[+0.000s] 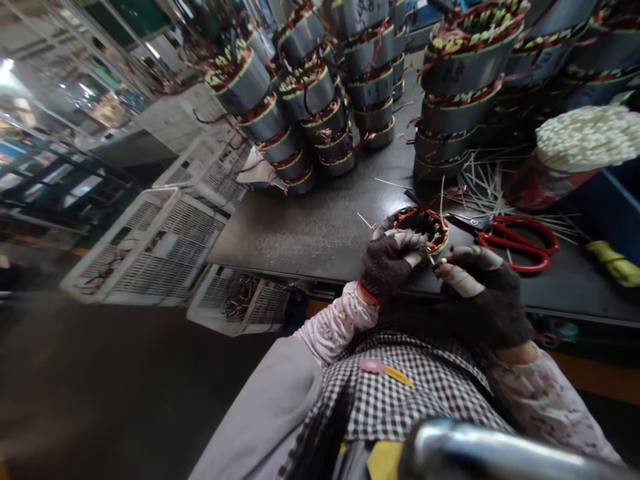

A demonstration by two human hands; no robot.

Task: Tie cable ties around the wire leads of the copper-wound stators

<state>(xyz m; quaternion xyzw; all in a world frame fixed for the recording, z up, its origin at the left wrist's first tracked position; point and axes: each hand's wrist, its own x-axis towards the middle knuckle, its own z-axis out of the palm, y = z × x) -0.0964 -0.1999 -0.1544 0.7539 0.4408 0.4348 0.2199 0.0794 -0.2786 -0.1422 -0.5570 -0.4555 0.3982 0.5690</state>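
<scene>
A small wound motor stator (442,232) with reddish windings lies near the table's front edge. My left hand (390,260), in a dark fingerless glove with taped fingers, is closed over its near-left rim. Just right of the stator, my right hand (483,290) is gloved the same way, with thumb and forefinger pinched on a thin white strip of which only a short end shows. Another white strip (442,199) stands up at the stator's far side. Red-handled scissors (553,237) lie beyond my right hand, blades toward the stator. My fingers hide the stator's near side.
Tall stacks of larger stators (450,127) line the back of the dark table (300,233). At the right are loose white strips (483,190), a red container (537,183) packed with more, and a yellow handle (617,265). White plastic crates (173,247) stand left of the table.
</scene>
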